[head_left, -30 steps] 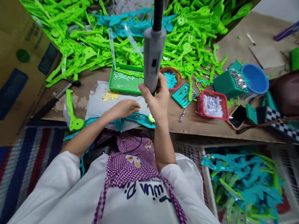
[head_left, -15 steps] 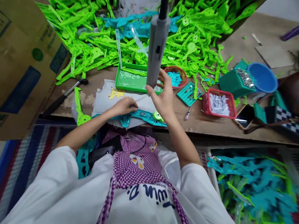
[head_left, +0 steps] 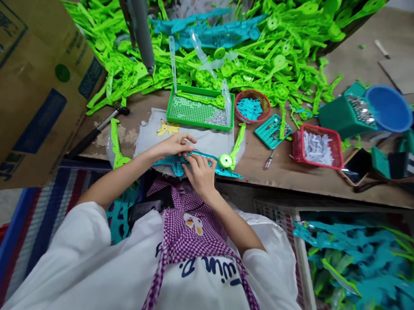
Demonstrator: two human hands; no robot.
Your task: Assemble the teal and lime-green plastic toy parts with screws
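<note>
A long teal plastic part lies across a grey cloth at the table's front edge. My left hand rests at the part's far edge, its fingers bent and closed against it. Over the middle of the part, my right hand has curled fingers close to the left fingertips; whatever is between them is hidden. A lime-green arm with a round end joins the part at its right. Up to the left hangs a grey electric screwdriver, tilted and blurred, apart from both hands.
A green tray with small metal pieces stands beyond the cloth. To its right are a red basket of blue pieces, a teal tray, a screwdriver and a red basket. A hammer lies left, beside a cardboard box.
My right hand has let go of the electric screwdriver and come down to the teal part. The screwdriver has swung up and left. My left hand stays at the part.
</note>
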